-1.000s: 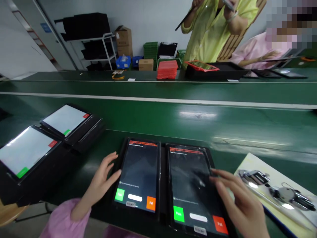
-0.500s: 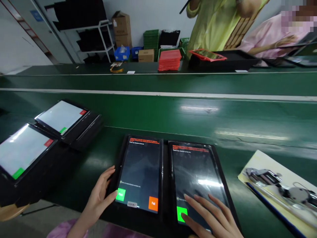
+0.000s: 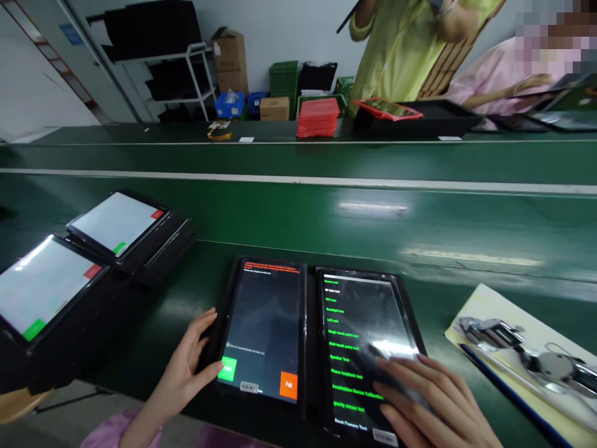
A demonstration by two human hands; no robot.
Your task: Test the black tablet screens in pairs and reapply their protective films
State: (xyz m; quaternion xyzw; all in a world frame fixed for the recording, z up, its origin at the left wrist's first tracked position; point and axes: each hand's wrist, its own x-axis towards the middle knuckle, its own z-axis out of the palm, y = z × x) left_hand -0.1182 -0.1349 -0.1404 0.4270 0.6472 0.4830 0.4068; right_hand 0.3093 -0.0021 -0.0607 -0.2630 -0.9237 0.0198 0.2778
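Two dark tablets lie side by side on the green bench. On the left tablet (image 3: 263, 323), a dark test screen shows red text at the top, a green button at lower left and an orange "Fail" button. My left hand (image 3: 191, 361) is at its left edge, fingers apart, the thumb tip by the green button. The right tablet (image 3: 359, 311) displays a list of test names, mostly in green letters. Over its lower right part is my right hand (image 3: 429, 398), fingers stretched out and slightly blurred, holding nothing. Whether its fingertips touch the glass I cannot tell.
Two tablets with white screens (image 3: 116, 223) (image 3: 46, 286) rest on dark stacks at left. A notepad (image 3: 485, 305) with a pen (image 3: 499, 386) and a metal-banded object (image 3: 550, 364) lies right. Across the bench are red trays (image 3: 318, 118), a black tray (image 3: 420, 124) and two people.
The right tablet's screen has switched from the dark button page to the list of tests. My right hand has moved right, away from the green button. My left hand stays by the left tablet.
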